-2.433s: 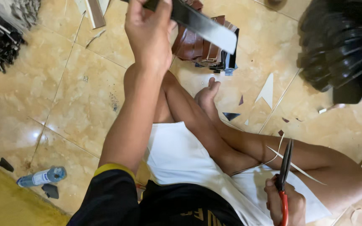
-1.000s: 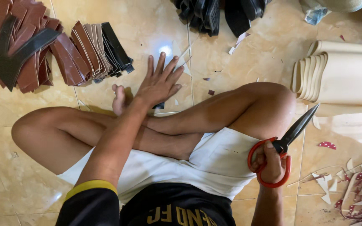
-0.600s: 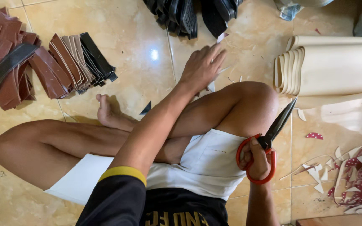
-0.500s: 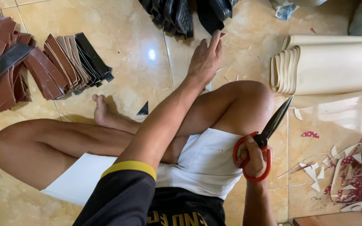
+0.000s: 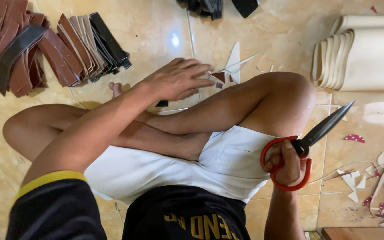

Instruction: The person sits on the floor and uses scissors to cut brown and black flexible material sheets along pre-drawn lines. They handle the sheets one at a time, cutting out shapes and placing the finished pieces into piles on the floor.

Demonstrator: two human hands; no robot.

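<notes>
Scissors (image 5: 316,135) in right hand (image 5: 285,164) point diagonally up-right, blades closed.

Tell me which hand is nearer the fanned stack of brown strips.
Left. The left hand hovers just right of the brown strips; the right hand holds red-handled scissors far across the lap.

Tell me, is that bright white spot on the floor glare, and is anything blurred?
Head view: yes, a lamp's glare on the glossy floor tile; a paler sheen lies below the cream rolls. The left hand is slightly soft; the scissors in the right hand look sharp.
</notes>
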